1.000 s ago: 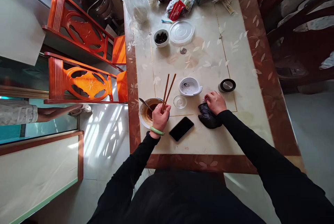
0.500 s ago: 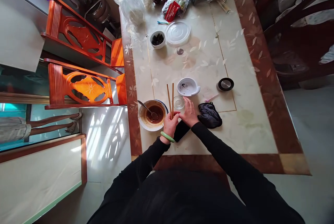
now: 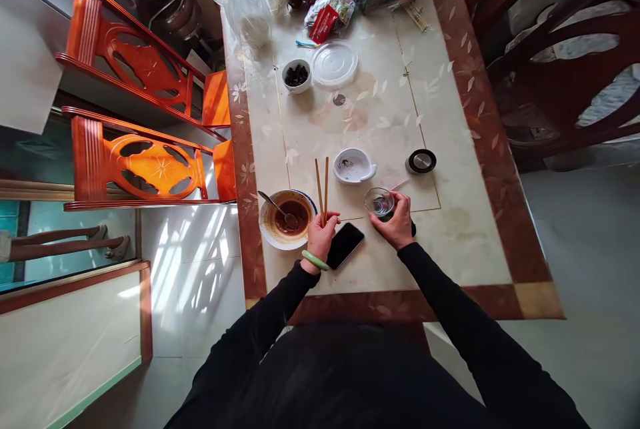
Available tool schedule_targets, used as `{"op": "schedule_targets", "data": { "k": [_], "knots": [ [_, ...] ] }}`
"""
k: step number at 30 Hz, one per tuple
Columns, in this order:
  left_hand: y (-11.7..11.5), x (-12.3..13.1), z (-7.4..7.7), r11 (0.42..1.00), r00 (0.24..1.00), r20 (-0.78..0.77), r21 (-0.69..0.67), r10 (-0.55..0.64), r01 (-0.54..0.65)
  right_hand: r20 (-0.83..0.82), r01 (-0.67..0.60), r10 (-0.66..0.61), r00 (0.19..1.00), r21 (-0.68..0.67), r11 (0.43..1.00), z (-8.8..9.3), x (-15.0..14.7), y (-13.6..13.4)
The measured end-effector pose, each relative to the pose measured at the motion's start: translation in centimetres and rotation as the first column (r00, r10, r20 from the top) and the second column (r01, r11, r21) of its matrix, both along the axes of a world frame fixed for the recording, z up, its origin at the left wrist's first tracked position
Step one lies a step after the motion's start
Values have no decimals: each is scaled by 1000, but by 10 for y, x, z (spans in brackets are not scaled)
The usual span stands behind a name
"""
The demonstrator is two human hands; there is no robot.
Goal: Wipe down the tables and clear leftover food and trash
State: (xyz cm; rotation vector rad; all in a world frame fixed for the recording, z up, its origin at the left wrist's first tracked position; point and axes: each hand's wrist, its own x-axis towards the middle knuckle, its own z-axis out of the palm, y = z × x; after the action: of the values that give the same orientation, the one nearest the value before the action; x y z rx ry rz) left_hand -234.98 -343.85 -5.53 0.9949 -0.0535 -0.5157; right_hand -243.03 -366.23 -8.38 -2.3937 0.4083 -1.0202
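My left hand is closed around a pair of wooden chopsticks, which point away from me. Beside it on the left stands a white bowl of brown sauce with a metal spoon in it. My right hand grips a small clear glass bowl by its side, over a dark pouch that is mostly hidden. Between my hands lies a black phone. Just beyond them is a white plastic dish with dark bits inside.
A black round lid lies at the right. Farther off are a small bowl of dark pieces and a clear plastic lid. Bagged food crowds the far end. Orange chairs line the left side.
My right hand has moved right, away from my left, and now carries the glass bowl that stood near the chopsticks. My left hand keeps its hold on the chopsticks. The view has shifted slightly.
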Motion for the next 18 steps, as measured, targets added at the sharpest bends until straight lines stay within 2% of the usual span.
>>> {"op": "schedule_targets", "data": {
  "k": [3,6,10,13,16,18],
  "knots": [
    [-10,-6,1,998,999,2,12,-54,54,62,25,-32,998,114,993,4,-19,-18],
    [-16,-10,1,996,996,11,37,-86,85,104,135,-147,984,120,984,6,-36,-42],
    [-15,-8,-3,995,997,13,70,-77,76,123,331,-330,936,11,943,4,-57,-83],
    [-13,-8,-7,993,998,7,96,-70,69,104,410,-399,911,-128,903,-1,-66,-106],
    [-12,-9,-12,991,998,2,112,-68,67,65,398,-394,917,-213,892,0,-74,-110],
    [-11,-11,-15,991,998,-5,120,-68,68,64,389,-386,920,-254,886,3,-79,-97]
  ]
}}
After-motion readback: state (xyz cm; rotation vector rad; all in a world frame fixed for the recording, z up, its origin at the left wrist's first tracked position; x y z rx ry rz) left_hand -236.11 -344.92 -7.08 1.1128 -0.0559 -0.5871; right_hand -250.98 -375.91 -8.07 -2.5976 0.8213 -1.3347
